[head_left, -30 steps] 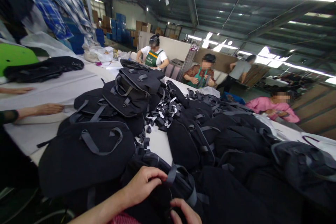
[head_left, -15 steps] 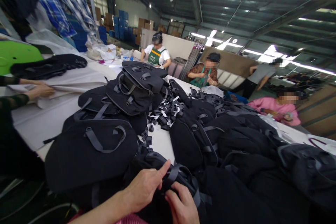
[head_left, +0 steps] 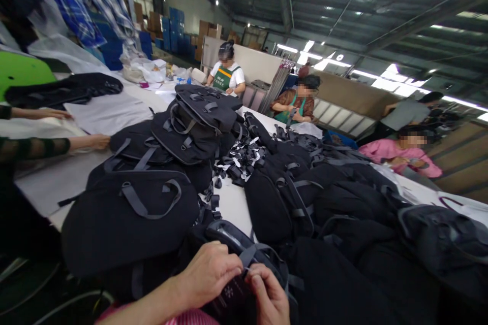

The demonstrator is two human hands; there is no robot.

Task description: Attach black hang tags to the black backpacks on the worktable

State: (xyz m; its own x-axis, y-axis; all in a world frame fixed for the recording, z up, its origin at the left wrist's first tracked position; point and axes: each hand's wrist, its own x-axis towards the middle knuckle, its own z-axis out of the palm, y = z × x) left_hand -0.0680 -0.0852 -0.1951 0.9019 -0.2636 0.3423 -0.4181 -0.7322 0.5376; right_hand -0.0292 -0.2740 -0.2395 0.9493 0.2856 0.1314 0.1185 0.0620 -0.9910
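At the near edge of the table a black backpack (head_left: 224, 233) with grey webbing lies under my hands. My left hand (head_left: 209, 271) is closed in a pinch beside the bag's grey strap (head_left: 254, 250). Close by on the right, my right hand (head_left: 268, 292) also pinches, its thumb and forefinger together. A thin pale string (head_left: 247, 268) runs between the two sets of fingertips. Below them hangs a dark tag (head_left: 230, 294) with a white snowflake-like mark, partly hidden by my hands.
Black backpacks are stacked on the left (head_left: 129, 218) and heaped on the right (head_left: 343, 264). Buckles and strap ends (head_left: 242, 160) lie between them on the white table (head_left: 232, 203). A co-worker's hand (head_left: 93, 142) reaches in from the left; other people work across the table.
My hands have shifted from the strap to pinching the thin string, and the marked tag has come into view. At left, the co-worker's hand has moved right, toward the stacked backpacks.
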